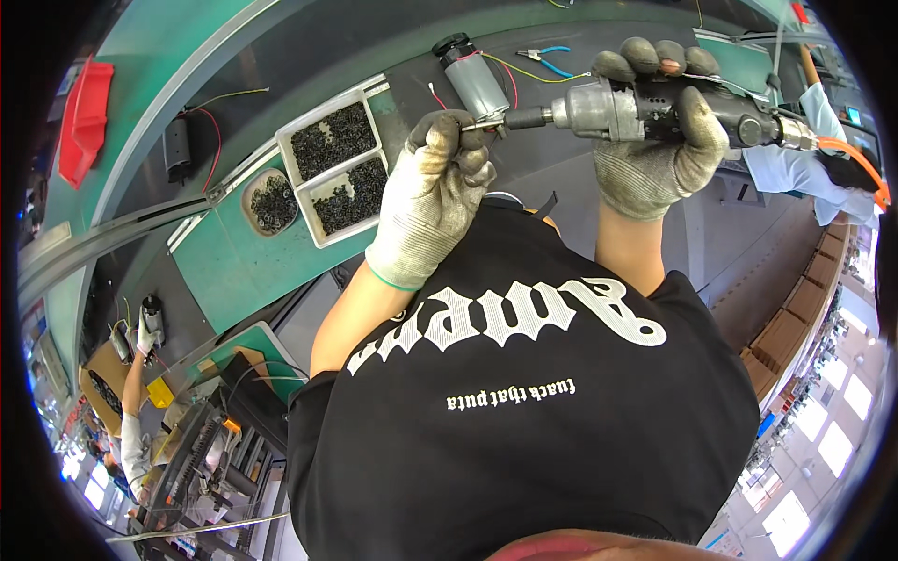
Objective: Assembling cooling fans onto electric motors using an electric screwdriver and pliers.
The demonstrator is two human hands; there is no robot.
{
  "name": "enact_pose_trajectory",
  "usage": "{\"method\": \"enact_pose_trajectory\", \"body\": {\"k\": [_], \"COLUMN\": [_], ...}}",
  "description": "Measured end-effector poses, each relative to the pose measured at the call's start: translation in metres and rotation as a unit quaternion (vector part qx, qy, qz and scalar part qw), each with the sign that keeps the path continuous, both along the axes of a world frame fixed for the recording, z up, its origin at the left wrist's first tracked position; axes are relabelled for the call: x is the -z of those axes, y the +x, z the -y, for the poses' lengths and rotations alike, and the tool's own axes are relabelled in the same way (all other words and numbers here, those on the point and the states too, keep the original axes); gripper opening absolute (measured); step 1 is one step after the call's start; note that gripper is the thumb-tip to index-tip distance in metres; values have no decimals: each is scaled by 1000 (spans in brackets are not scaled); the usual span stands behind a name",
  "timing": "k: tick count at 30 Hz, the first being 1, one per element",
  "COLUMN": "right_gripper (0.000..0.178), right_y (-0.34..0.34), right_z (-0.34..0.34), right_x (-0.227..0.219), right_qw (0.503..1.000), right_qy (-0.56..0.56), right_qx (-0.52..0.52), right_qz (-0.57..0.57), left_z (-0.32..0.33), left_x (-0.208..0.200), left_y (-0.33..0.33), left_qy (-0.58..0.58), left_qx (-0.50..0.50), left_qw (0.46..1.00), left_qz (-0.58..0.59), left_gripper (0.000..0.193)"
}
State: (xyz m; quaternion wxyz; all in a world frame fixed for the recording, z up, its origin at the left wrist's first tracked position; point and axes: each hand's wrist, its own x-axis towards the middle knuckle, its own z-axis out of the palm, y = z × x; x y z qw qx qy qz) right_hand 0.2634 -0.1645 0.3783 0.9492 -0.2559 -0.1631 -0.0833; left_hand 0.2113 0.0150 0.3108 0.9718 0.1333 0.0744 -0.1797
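My right hand, in a soiled knit glove, is wrapped round a black and grey air screwdriver, held level and pointing left. An orange hose runs from its back end. At the tool's tip, the gloved fingers of my left hand pinch a small metal part; its exact kind is mostly hidden by the fingertips. Just beyond the tip lies a silver cylindrical motor with a black end cap and red and yellow wires.
White trays of small black parts and a round bowl of similar parts lie on the green mat. Blue-handled pliers are at the back. Another motor and a red bin are left. Co-workers' arms show.
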Motion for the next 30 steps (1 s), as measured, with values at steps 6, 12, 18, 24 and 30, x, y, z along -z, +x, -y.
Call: {"method": "enact_pose_trajectory", "body": {"k": [6,12,18,24,30], "right_gripper": [28,31,32,34,33], "right_y": [-1,-13,-12,-16,14], "right_z": [5,-5,29,41,83], "right_x": [-2,2,35,90,150], "right_qw": [999,994,988,969,956], "right_qy": [-1,-94,-119,-180,-198], "right_qx": [-5,58,-90,-46,-127], "right_qz": [35,-16,-40,-164,-175], "left_z": [6,9,13,42,89], "left_x": [3,-2,31,91,148], "left_y": [-2,-12,-27,-29,-30], "left_qy": [42,201,161,1,15], "left_qx": [-36,-55,123,185,132], "left_qw": [998,978,978,962,971], "left_qz": [15,-18,-52,-202,-198], "left_gripper": [21,22,32,40,45]}}
